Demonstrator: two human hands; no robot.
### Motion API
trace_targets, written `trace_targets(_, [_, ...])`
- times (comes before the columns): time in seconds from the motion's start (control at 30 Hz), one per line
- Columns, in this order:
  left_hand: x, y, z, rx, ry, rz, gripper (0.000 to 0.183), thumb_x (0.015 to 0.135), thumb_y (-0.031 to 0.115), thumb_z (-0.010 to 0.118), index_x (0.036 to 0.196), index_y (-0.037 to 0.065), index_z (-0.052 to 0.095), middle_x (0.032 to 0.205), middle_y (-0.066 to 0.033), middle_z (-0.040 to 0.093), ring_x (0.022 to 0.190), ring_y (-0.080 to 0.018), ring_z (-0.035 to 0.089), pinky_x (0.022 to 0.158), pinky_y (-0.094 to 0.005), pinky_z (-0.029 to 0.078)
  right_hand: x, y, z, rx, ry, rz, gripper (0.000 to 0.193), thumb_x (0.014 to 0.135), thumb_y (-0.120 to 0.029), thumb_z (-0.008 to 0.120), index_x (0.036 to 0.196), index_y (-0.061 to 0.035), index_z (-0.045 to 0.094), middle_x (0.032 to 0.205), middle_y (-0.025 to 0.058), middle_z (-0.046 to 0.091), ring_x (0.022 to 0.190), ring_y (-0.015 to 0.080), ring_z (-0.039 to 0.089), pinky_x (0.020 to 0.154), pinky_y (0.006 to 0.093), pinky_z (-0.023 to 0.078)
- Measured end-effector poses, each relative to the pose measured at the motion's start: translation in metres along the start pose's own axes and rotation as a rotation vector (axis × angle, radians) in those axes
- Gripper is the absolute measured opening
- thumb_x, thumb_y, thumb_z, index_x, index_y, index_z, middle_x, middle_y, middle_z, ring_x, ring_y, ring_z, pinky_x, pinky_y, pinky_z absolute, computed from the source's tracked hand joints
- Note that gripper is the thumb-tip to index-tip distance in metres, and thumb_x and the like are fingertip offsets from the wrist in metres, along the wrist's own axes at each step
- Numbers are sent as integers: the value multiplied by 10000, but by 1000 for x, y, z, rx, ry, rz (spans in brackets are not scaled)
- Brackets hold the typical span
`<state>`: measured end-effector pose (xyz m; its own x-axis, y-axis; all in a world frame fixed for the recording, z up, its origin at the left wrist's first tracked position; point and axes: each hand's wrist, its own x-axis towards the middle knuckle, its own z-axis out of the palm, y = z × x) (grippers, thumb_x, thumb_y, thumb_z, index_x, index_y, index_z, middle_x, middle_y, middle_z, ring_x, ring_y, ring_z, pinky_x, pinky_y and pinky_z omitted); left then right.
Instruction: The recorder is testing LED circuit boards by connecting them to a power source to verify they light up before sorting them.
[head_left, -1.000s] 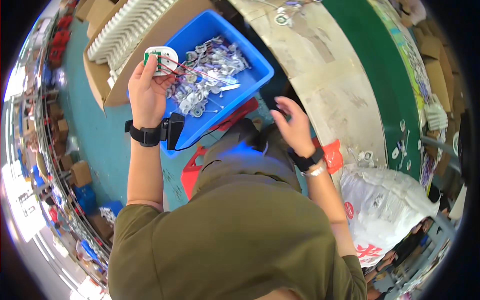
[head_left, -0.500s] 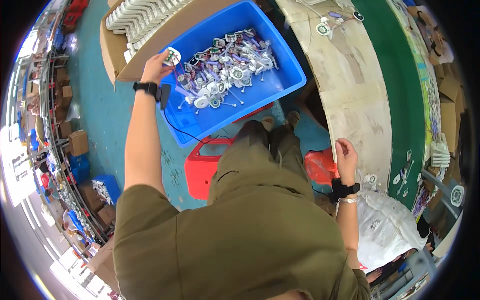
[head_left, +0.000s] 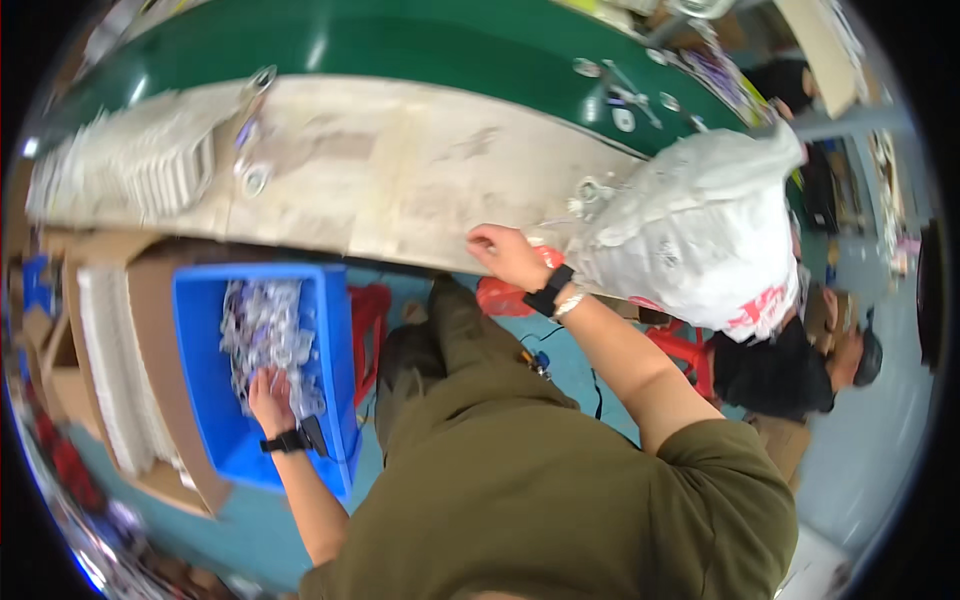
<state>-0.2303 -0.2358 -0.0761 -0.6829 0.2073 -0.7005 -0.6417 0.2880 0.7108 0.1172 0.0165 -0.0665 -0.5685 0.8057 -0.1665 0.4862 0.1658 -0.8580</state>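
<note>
Inside the blue plastic bin (head_left: 337, 330), my left hand (head_left: 270, 402) is low over a heap of small white and purple wired parts (head_left: 265, 320). Its fingers are smeared by motion, and whether they hold a part is not visible. My right hand (head_left: 508, 256) is at the near edge of the pale worktable (head_left: 400, 170), fingers curled in, with nothing seen in them. One loose wired part (head_left: 255, 180) lies on the table farther left. Close to my right hand are more small white parts (head_left: 592, 192).
A cardboard box (head_left: 150, 330) of stacked white pieces stands left of the bin. White trays (head_left: 170, 180) lie on the table's left end. A large white sack (head_left: 690, 230) bulges at the right. Beyond runs a green belt (head_left: 400, 50). A person in black (head_left: 770, 365) is at far right.
My view has turned right, toward the worktable. My left hand held a white part with a green circuit board above the bin; now it is down among the parts. My right hand stays curled.
</note>
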Motion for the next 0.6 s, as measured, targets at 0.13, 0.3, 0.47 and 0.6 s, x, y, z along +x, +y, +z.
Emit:
trace_targets(0.13, [-27,7,65,103,-319,130,194,821,201,493,934,43,490,883,-71,553,779,-179,555,639,-253,429,50,23,-35,57,176,59,150,746,-108,548,847,2,555,763,94,589,699,149,561,652,257,442])
trace_targets(0.3, [-42,10,120,210,-427,188,195,824,191,492,934,30,495,857,-66,556,744,-149,544,637,-229,426,171,94,-125,-239,403,80,211,723,-132,541,900,-17,532,851,115,558,777,193,531,692,294,424])
trace_targets(0.47, [-47,2,135,237,-331,185,176,831,176,479,920,26,497,852,-60,550,743,-142,544,652,-223,429,228,165,-245,-921,214,382,350,701,-114,489,1036,-25,443,1021,167,470,949,283,456,804,368,383])
trace_targets(0.6, [-43,-11,135,313,-250,132,160,833,168,476,911,31,502,864,-62,554,719,-123,545,628,-211,412,236,209,-294,-999,309,529,464,700,-120,464,1145,-43,354,1162,194,365,1088,348,366,891,410,341])
